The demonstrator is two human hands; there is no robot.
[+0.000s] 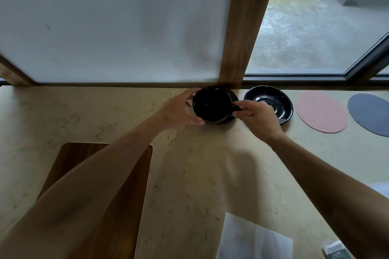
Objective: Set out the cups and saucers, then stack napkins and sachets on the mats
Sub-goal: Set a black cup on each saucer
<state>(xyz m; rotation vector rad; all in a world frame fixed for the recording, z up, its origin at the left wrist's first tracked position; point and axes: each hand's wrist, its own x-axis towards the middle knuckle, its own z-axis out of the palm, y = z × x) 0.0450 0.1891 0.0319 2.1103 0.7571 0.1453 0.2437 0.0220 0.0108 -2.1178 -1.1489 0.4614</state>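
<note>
Two hands' fingers grip black cup (211,104) | pale counter (189,174) | window (315,27) behind

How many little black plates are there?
2: one saucer under the black cup both hands hold, one empty saucer just right of it. None seem hidden.

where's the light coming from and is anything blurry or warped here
Head view: daylight enters through the window at upper right; the arms cast soft shadows on the counter; the right hand at the cup is slightly motion-blurred; wide-angle bending tilts the frame edges.
</note>
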